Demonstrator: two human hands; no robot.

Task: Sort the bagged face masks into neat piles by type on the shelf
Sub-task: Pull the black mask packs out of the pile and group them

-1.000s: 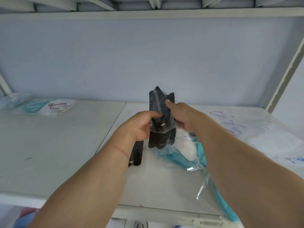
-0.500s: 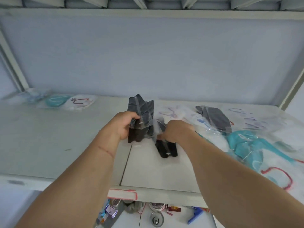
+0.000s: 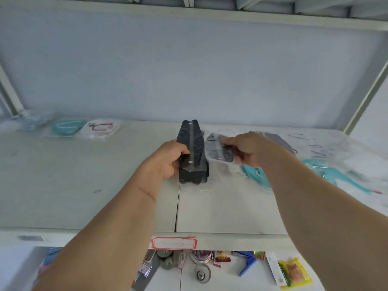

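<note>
My left hand grips a stack of bagged black masks, standing it on end on the white shelf near the middle seam. Just to its right, my right hand pinches another bagged dark mask and holds it low over the shelf. Under and beside my right arm lie bagged teal masks. At the far left sit a teal bagged mask and a white bagged mask with a red strap.
More bagged masks lie scattered over the right part of the shelf, some teal, some white. A slanted shelf post rises at the right. Below the shelf edge with its red-bordered label, a lower level holds small items.
My left hand has stood the black stack on the shelf. My right hand left the black bag by the stack and now holds a dark bagged mask further right. The camera tilted.
</note>
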